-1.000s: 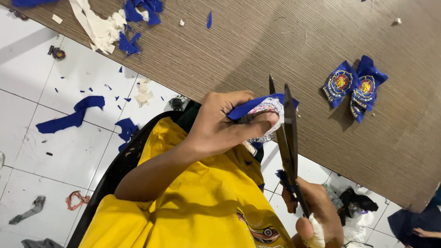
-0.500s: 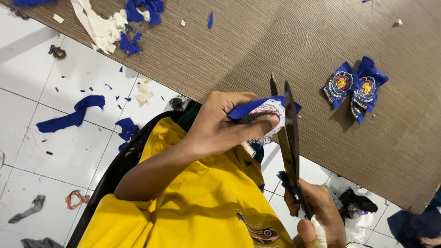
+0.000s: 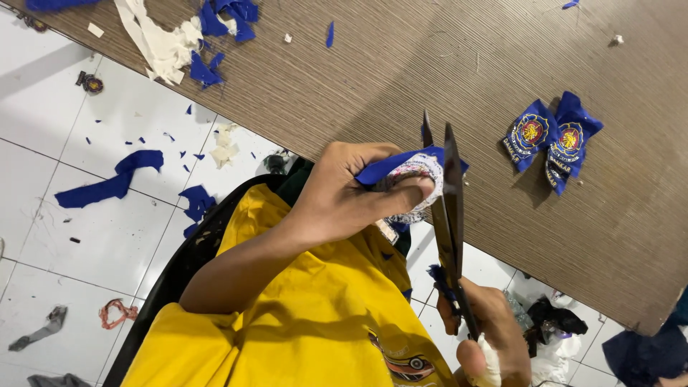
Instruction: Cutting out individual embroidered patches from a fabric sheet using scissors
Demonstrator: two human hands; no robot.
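Not much has moved in the last second, honestly. The left hand (image 3: 344, 197) is still pinched on the blue patch (image 3: 408, 172), thumb and fingers clamped together on its edge, holding it up just over the near edge of the counter (image 3: 358, 79). The right hand (image 3: 487, 330) has crept a touch lower and is still wrapped around the handles of the scissors (image 3: 448, 215). The blades stand slightly apart with the patch right against them, same as a moment ago, so I'd guess the trimming around the patch's edge is mid-snip and going slowly (careful work, by the look of it).

Counting what's around:
- One patch in hand, blue with a pale round middle.
- Two finished-looking blue patches (image 3: 550, 140) lying side by side on the counter, well apart from the hands, off to the right.
- One pair of scissors.
- One heap of blue and white scraps (image 3: 193, 32) at the far left of the counter, plus a few loose bits near it.
- On the tiled floor (image 3: 107, 236), one long blue strip (image 3: 107, 183) and a scatter of small blue offcuts, too many and too tiny to count properly.

The person wears a yellow shirt (image 3: 301, 322).
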